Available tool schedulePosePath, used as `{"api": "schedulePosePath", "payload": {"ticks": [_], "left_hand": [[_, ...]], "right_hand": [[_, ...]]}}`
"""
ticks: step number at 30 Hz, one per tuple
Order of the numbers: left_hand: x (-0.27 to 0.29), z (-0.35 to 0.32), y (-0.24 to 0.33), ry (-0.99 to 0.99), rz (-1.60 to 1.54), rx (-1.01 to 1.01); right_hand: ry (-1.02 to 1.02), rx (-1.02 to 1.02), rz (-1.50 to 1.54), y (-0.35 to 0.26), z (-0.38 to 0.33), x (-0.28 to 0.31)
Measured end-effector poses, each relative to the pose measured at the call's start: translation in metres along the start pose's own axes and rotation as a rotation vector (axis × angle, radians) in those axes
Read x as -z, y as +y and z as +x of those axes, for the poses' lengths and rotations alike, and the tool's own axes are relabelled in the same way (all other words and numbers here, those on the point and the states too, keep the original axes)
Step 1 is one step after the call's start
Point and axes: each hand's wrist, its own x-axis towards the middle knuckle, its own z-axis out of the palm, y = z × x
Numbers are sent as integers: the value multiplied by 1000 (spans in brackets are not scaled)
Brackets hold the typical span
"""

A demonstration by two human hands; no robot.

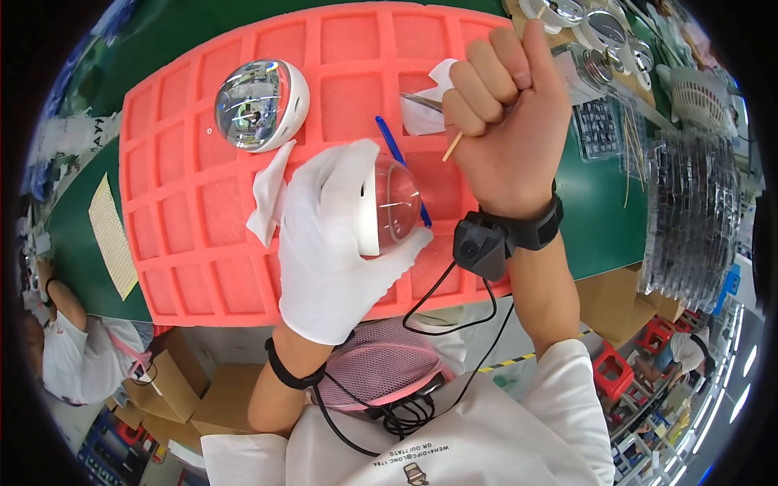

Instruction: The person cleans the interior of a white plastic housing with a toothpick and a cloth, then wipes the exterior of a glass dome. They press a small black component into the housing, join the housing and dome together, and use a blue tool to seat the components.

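My left hand point(328, 235), in a white glove, wraps round a white-rimmed piece with a clear dome point(397, 198), its dome turned to the right. My bare right hand point(515, 113) is closed in a fist round a thin wooden stick point(452, 147), whose ends stick out above and below. A pointed metal tool, perhaps tweezers point(421, 101), juts from the same fist to the left over a white wipe point(425, 120). Partly behind the clear dome lies a blue pen point(389, 138). Another white-rimmed dome point(261, 105), mirror-like, rests at the far left.
A pink foam tray point(219, 279) with square pockets covers much of the green table point(604, 235). Another white wipe point(267, 198) lies beside my glove. At right are a glass bottle point(575, 77), a black parts tray point(598, 130) and stacked clear trays point(689, 211). Cables hang from my wrists.
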Motion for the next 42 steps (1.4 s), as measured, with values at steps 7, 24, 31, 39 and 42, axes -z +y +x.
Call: {"api": "schedulePosePath", "payload": {"ticks": [7, 24, 31, 39, 42], "left_hand": [[7, 4, 1, -90, 0, -8], [18, 5, -7, -71, -125, 89], [23, 3, 4, -301, 244, -104], [26, 14, -8, -255, 199, -125], [28, 17, -6, -274, 273, -155]], "right_hand": [[346, 27, -204, 5, -4, -35], [271, 34, -126, 5, -7, -30], [347, -55, -133, -1, -5, -33], [308, -62, -122, 3, -7, -31], [316, -78, -127, 3, -6, -32]]}}
